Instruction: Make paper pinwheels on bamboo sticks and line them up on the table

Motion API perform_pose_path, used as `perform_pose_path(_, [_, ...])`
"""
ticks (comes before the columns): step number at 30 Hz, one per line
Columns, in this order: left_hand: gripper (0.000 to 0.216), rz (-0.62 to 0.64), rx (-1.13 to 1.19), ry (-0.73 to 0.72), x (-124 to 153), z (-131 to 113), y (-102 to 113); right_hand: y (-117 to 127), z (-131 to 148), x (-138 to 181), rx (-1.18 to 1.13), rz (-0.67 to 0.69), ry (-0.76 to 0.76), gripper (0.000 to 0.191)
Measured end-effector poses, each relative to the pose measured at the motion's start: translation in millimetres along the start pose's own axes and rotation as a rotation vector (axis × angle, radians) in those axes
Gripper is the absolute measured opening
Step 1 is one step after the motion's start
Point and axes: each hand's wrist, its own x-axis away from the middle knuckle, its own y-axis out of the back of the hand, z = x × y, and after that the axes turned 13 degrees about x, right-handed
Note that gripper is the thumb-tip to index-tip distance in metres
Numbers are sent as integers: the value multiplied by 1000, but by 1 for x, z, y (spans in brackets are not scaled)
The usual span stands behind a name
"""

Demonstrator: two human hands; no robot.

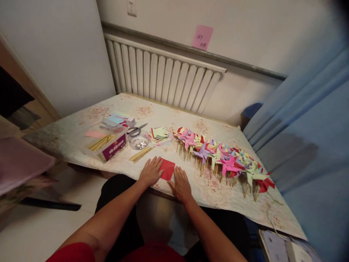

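A square of red paper (pixel 167 169) lies flat on the flowered tablecloth near the table's front edge. My left hand (pixel 151 171) rests on its left side, fingers stretched out over the edge of the paper. At the paper's right edge my right hand (pixel 181 184) lies flat with its fingers extended. Just beyond my left hand is a small bundle of thin wooden sticks (pixel 141 154). Behind them stand a clear round tub (pixel 138 141) with small shiny pieces inside and a stack of cut coloured paper (pixel 160 134).
Many finished paper pinwheels (pixel 229 164) on sticks crowd the table's right side. To the left are a box of sticks (pixel 113 146), scissors (pixel 137 130) and more coloured paper (pixel 114 119). A radiator (pixel 160 72) runs behind the table; a blue curtain (pixel 308 120) hangs at right.
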Motion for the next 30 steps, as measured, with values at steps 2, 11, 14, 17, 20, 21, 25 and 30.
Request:
perform_pose_path(2, [57,-8,2,-6,0,0,-1,-1,0,0,-23,-28,-25,64])
perform_pose_path(11, [57,-2,-15,1,2,2,-2,-2,22,-22,-27,24,239,77])
perform_pose_path(14, [57,-4,-21,-3,2,3,-3,-6,26,-22,-26,77,248,82])
perform_pose_path(17, [57,-15,-27,-13,3,5,-4,-4,27,-20,-25,107,233,84])
perform_pose_path(20, [57,-23,-42,-18,3,5,-5,1,27,-17,-20,135,235,82])
perform_pose_path(21, [56,-25,-49,-20,4,6,-5,3,27,-17,-17,142,237,81])
perform_pose_path(25, [56,-32,-73,-24,4,6,-5,8,28,-14,-16,149,244,79])
perform_pose_path(30, [57,-21,-84,-30,5,8,-4,7,28,-14,-36,153,255,76])
